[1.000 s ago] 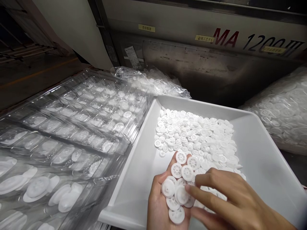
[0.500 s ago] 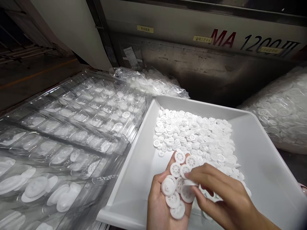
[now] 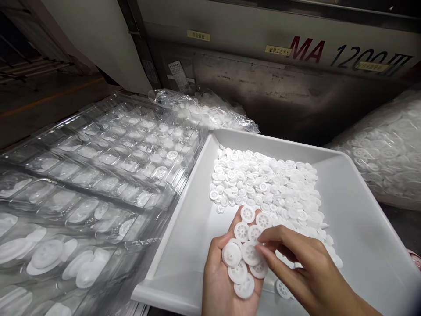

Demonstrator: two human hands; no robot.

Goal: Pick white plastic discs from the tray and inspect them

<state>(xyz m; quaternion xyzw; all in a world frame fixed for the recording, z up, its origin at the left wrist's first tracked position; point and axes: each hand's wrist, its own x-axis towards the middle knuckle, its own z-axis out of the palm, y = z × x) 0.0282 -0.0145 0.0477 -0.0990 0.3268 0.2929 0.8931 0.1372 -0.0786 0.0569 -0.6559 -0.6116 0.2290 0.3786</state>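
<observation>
Over the near part of a grey plastic bin, my left hand lies palm up, cupped under several white plastic gears. They are round and spoked, and some overlap. My right hand comes in from the right, thumb and forefinger pinching the edge of one gear above the left palm. Beyond both hands, a pile of small white gears covers the bin's floor. One loose gear shows below my right wrist.
Left of the bin, stacked clear plastic trays hold white parts in their compartments. A clear bag of white parts lies behind the bin, and a larger full bag stands at the right. A machine panel rises at the back.
The gear in my right fingers has gone from nearly edge-on to lying flatter over the gears in my left palm. My left hand has barely moved.
</observation>
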